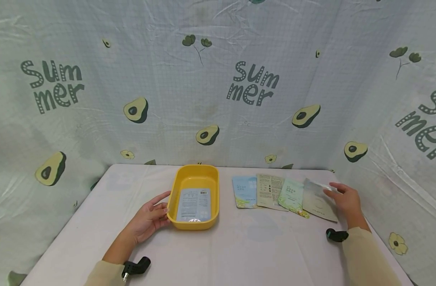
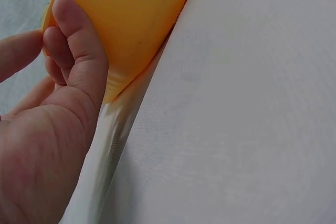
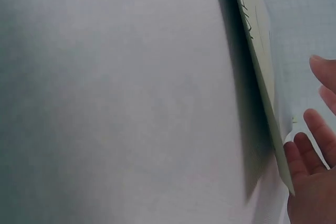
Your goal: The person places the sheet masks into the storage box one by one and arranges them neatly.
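A yellow tray [image 1: 213, 212] stands on the table with a pale blue sachet [image 1: 194, 204] lying in it. My left hand [image 1: 150, 217] holds the tray's left rim, thumb at the edge and curled fingers against the outer wall. At the right, my right hand [image 1: 346, 198] is beside a beige packet [image 1: 318, 200] with a clear top. Its fingers reach over the packet's right edge in the head view. In the right wrist view the packet's edge stands tilted above the cloth, casting a shadow, and the fingers [image 3: 317, 129] are loosely spread.
Left of the beige packet lie a green-and-white packet [image 1: 291, 194], a printed beige packet [image 1: 269, 190] and a blue packet [image 1: 245, 190], overlapping in a row. A white cloth covers the table [image 1: 246, 250]. Patterned fabric [image 1: 175, 87] hangs behind and at the sides.
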Tool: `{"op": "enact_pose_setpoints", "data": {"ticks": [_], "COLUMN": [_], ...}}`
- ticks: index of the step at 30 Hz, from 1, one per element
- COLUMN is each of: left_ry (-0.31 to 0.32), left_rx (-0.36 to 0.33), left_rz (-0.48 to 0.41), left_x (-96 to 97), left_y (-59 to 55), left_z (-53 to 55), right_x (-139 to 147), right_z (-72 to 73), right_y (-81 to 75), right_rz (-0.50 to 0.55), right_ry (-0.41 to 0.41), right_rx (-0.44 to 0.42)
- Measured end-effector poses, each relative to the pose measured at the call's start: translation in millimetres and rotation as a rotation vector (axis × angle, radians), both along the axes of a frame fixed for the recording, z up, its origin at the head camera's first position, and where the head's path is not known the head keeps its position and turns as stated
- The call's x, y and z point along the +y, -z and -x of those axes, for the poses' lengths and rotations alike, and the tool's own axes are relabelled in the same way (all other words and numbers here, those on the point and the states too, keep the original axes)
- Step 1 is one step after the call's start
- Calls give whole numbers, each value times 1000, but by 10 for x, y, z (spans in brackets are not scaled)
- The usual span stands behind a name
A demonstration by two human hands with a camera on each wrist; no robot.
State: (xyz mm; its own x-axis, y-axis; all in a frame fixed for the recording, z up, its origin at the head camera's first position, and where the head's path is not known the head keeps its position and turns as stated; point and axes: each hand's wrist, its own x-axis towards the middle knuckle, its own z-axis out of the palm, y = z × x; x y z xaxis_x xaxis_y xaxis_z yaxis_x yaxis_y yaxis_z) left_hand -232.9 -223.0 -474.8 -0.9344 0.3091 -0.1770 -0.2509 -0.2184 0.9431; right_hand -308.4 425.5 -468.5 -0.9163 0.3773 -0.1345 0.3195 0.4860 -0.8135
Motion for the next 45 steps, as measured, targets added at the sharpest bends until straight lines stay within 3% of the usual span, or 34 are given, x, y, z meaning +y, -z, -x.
{"op": "enact_pose_setpoints", "data": {"ticks": [10,25,45], "left_ry": [4,-2,-1], "left_rx": [-7,-6,-10], "left_rz": [-2,2,-13], "left_x": [-14,-5,5], "left_y": [0,-4,-6], "left_z": [-6,-16,8], "right_x": [52,153,150], "right_z": [69,160,221], "right_y": [6,44,15], "right_rz": [-39,48,-52], "right_ry": [-15,-25,-70], "right_rx": [-42,-104,-168]}}
